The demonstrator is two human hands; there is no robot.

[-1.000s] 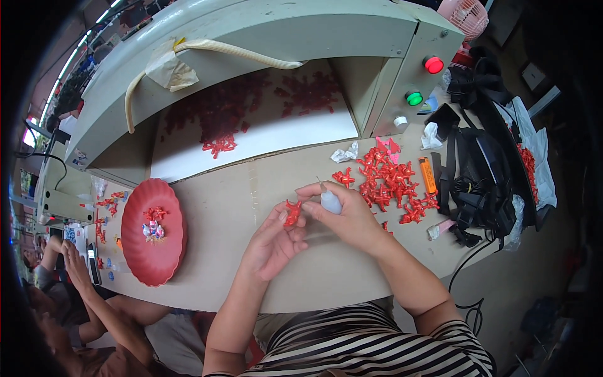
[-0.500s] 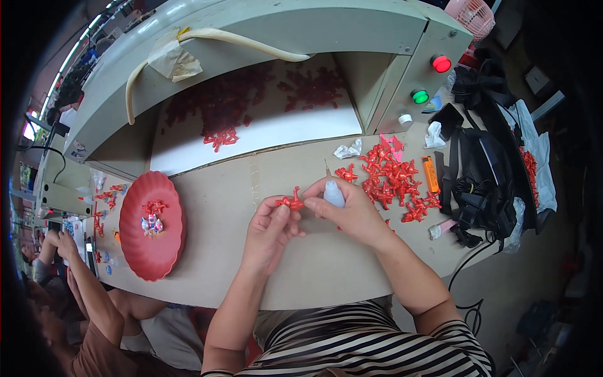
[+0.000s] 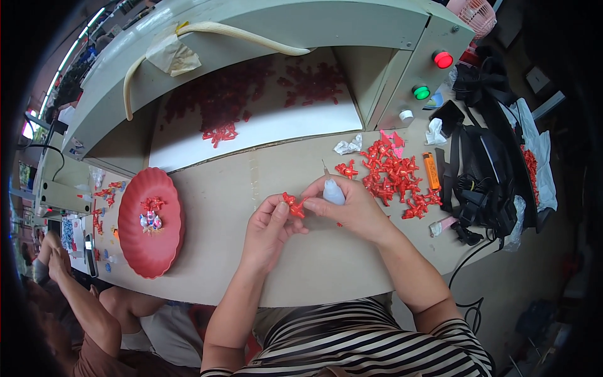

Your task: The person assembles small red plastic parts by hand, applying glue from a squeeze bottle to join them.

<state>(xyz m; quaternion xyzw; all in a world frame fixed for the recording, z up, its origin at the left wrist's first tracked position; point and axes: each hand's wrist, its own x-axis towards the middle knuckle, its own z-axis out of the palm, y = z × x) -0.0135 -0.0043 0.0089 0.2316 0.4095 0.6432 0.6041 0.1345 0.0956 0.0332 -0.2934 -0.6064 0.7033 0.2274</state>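
Between the fingertips of my left hand (image 3: 266, 234) is a small glossy red plastic figurine (image 3: 294, 205), held above the tabletop. My right hand (image 3: 357, 212) is closed round a small pale bottle (image 3: 333, 193) with a thin needle tip that points up and away. The thumb and forefinger of that hand reach the figurine's right side. Just beyond my right hand lies a single red figurine (image 3: 346, 168), and to its right a pile of similar red figurines (image 3: 391, 174).
A scalloped red dish (image 3: 151, 254) with a few figurines stands at left. Red parts lie on white sheeting inside the grey machine housing (image 3: 402, 81). An orange box (image 3: 431, 171), crumpled tissue (image 3: 347, 145) and black bag (image 3: 480, 169) are at right. A co-worker's arm (image 3: 88, 301) is at far left.
The red figurine has been turned in my left fingers and now sits slightly lower, its raised limb no longer pointing up. My right hand still holds the bottle in nearly the same place.
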